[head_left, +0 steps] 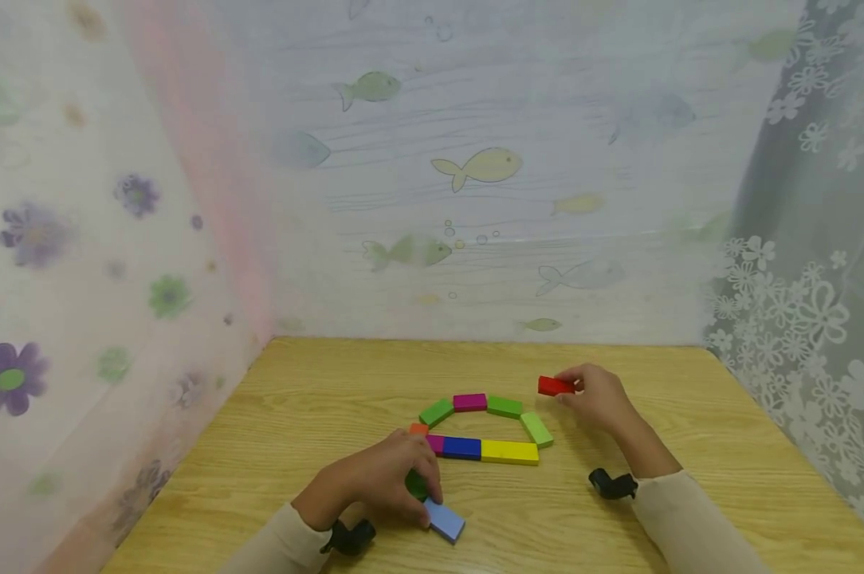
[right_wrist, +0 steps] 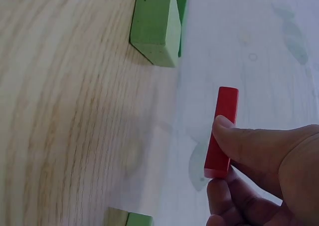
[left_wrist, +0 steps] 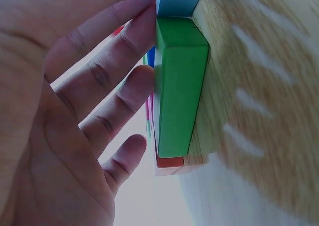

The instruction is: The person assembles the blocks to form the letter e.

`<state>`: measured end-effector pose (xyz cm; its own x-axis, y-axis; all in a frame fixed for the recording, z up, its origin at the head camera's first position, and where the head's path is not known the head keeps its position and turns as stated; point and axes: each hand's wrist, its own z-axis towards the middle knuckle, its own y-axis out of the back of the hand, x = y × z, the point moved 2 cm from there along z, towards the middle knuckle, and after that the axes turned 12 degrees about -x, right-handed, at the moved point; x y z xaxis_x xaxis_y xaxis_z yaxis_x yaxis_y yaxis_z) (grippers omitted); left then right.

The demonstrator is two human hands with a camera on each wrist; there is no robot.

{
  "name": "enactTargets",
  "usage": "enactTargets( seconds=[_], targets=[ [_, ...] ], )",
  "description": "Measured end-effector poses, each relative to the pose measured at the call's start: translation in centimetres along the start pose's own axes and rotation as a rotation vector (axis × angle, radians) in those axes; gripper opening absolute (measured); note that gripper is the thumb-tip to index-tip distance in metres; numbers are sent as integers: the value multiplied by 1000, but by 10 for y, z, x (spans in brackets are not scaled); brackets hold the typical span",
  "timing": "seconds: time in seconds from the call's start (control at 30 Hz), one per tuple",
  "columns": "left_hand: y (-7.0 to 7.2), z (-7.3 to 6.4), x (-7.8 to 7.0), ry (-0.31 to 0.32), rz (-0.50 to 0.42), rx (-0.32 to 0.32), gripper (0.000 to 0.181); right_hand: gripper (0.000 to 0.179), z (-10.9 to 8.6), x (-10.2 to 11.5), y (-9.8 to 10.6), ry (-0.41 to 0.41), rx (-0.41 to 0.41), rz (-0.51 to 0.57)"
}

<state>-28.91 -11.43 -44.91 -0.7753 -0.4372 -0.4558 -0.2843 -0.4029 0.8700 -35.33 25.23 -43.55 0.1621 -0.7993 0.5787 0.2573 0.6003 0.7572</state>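
My left hand [head_left: 383,477] pinches one end of a light blue block [head_left: 446,520] between thumb and fingers, low over the near part of the table. Beside that block is a dark green block [left_wrist: 182,96], mostly hidden under the hand in the head view. My right hand [head_left: 604,400] holds a red block [right_wrist: 223,131] between thumb and fingers, at the right beyond the curve of blocks. That curve has an orange [head_left: 418,429], a green [head_left: 436,412], a magenta [head_left: 470,402], another green [head_left: 504,406] and a light green block [head_left: 537,429].
A straight row closes the curve's near side: a magenta block [head_left: 435,445], partly hidden by the left hand, a dark blue block [head_left: 462,448] and a longer yellow block [head_left: 509,452]. The wooden table [head_left: 317,375] ends at a fish-patterned curtain [head_left: 475,239].
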Motion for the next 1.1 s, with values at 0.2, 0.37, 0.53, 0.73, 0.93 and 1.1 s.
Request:
enactTargets(
  seconds=[0.2, 0.37, 0.53, 0.73, 0.93, 1.1],
  targets=[
    [0, 0, 2, 3, 6, 5, 17, 35, -12, 7, 3, 39, -19, -8],
    [-1, 0, 4, 2, 14, 5, 17, 34, -21, 17, 5, 75, -53, -19],
    [-3, -1, 4, 0, 16, 2, 18, 33, -32, 26, 6, 127, -61, -24],
    [-1, -2, 3, 4, 14, 0, 18, 31, -47, 38, 3, 177, -40, 0],
    [1, -3, 2, 11, 8, 3, 17, 29, -64, 52, 3, 252, -27, 3],
    [1, -1, 0, 12, 9, -1, 17, 26, -75, 59, 2, 287, 33, 10]
  ],
)
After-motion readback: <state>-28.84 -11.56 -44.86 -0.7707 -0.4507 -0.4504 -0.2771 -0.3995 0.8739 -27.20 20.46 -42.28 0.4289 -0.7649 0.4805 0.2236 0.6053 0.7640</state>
